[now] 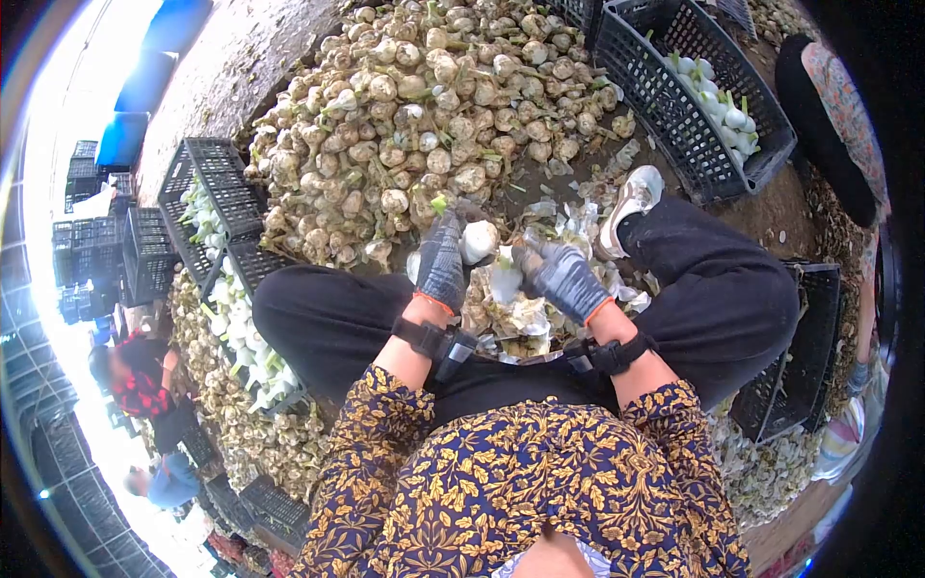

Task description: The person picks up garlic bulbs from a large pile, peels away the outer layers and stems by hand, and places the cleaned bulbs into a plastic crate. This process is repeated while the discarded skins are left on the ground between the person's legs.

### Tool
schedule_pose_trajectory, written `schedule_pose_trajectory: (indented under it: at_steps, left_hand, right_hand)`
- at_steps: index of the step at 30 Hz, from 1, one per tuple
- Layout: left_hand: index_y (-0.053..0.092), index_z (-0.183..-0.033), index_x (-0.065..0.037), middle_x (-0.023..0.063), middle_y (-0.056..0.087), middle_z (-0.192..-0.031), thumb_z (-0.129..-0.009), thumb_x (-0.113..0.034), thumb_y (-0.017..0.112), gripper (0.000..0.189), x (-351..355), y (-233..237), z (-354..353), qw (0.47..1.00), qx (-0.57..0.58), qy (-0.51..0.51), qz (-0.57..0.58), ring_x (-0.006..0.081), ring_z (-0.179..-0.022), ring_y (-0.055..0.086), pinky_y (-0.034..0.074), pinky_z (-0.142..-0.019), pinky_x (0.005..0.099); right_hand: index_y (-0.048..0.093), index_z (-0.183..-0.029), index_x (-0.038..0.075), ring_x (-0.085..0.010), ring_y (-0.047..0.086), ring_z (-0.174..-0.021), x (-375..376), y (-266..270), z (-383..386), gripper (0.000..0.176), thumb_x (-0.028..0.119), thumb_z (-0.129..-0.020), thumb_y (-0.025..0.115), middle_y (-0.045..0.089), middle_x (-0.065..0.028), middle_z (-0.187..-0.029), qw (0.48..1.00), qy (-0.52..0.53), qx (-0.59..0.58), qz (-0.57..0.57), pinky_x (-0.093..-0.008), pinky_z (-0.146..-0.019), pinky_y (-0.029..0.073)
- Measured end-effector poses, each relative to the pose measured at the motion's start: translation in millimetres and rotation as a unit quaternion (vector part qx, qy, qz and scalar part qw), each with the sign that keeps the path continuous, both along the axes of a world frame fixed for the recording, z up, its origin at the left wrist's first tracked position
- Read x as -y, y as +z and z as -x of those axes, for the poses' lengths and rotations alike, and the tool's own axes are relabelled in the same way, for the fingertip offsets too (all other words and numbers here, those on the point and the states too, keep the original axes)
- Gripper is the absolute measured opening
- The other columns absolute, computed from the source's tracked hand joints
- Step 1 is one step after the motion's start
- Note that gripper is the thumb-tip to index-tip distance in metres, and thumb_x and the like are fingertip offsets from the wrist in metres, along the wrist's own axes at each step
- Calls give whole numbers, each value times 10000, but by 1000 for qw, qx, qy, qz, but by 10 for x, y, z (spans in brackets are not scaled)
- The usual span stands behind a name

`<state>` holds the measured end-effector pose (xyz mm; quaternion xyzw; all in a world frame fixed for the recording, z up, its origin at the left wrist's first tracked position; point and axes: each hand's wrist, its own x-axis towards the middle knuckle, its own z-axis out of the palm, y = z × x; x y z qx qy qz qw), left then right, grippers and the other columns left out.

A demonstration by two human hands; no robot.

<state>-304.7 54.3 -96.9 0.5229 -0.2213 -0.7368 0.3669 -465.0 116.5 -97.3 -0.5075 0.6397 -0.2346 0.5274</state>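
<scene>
My left hand (442, 262), in a grey glove with an orange cuff, is wrapped round a bulb (479, 241) with a white side and a brownish end. A green stem tip shows above its fingers. Close to the right of the bulb is my right hand (564, 277), gloved the same way, with its fingers bent together; what they hold, if anything, is hidden. A peeled white bulb (505, 279) lies between the two hands, over loose skins (525, 318). Beyond them rises a large heap of unpeeled bulbs (414, 116).
A black crate (674, 116) with white bulbs stands at the upper right. More crates (217, 173) with peeled bulbs are at the left. An empty black crate (805, 356) lies at the right. Other people (145, 376) are at the left and right edges.
</scene>
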Motion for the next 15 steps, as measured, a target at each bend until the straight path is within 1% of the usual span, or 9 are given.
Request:
schedule_pose_trajectory:
  at_steps: [1, 2, 4, 5, 6, 8, 12, 14, 15]
  left_hand:
    - [547, -992, -107, 33, 602, -870, -898, -363, 397, 312, -4, -18, 11, 1000, -1, -1, -1, 159, -762, 593, 499, -623, 305]
    - [545, -1004, -92, 36, 600, -872, -900, -350, 400, 314, -7, -35, 20, 997, 51, -32, 53, 152, -758, 589, 497, -630, 293]
    - [543, -1017, -77, 39, 598, -875, -902, -338, 404, 317, -27, -31, 45, 987, 104, -64, 106, 146, -754, 586, 495, -637, 281]
    - [544, -1018, -64, 43, 596, -879, -904, -324, 406, 316, -41, -10, 59, 977, 115, -96, 149, 140, -753, 584, 492, -638, 270]
    - [546, -1019, -50, 48, 594, -884, -906, -310, 408, 315, -61, 11, 64, 965, 126, -127, 191, 135, -752, 581, 489, -639, 258]
    - [556, -993, -40, 55, 593, -890, -908, -296, 405, 310, -78, 45, 81, 961, 142, -134, 195, 138, -754, 583, 488, -635, 253]
    - [562, -995, -42, 42, 594, -890, -905, -300, 420, 308, -64, 14, 60, 973, 116, -112, 165, 122, -763, 574, 481, -646, 249]
    - [565, -992, -43, 39, 595, -886, -904, -302, 425, 307, -60, 80, 80, 977, 119, -120, 130, 115, -769, 569, 477, -655, 246]
    - [571, -990, -44, 37, 597, -880, -900, -300, 438, 302, -75, 114, 97, 978, 114, -103, 142, 107, -778, 564, 469, -665, 238]
  right_hand:
    - [585, -869, 16, -263, 587, -615, 20, -11, -49, 363, 371, -808, 547, 589, -152, -706, 983, -118, 142, 9, -360, -596, 483]
    - [585, -869, 16, -263, 587, -615, 28, 7, -50, 363, 371, -808, 547, 589, -152, -706, 983, -119, 141, 8, -360, -596, 483]
    - [570, -882, -1, -168, 567, -585, 77, 149, -91, 392, 382, -799, 575, 574, -65, -714, 891, -205, 372, -160, -315, -542, 499]
    - [576, -866, -17, -136, 561, -566, 79, 189, -121, 394, 372, -803, 576, 569, -38, -747, 884, -214, 384, -157, -275, -519, 505]
    - [576, -866, -17, -136, 561, -566, 69, 231, -126, 394, 372, -803, 576, 569, -38, -747, 884, -215, 384, -157, -275, -519, 505]
    - [581, -885, -22, -128, 556, -595, 64, 293, -122, 368, 337, -805, 576, 577, -55, -747, 865, -193, 441, -138, -273, -526, 497]
    - [589, -910, -10, -115, 541, -662, 18, 121, -29, 332, 303, -804, 572, 590, -56, -763, 893, -123, 417, -117, -263, -531, 488]
    - [590, -920, -8, -112, 546, -663, -8, 39, -5, 322, 292, -803, 567, 600, -69, -773, 979, -75, 192, 1, -255, -534, 482]
    - [590, -920, -8, -112, 546, -663, -9, -27, -20, 322, 292, -803, 567, 600, -69, -773, 978, -75, 193, 0, -255, -534, 482]
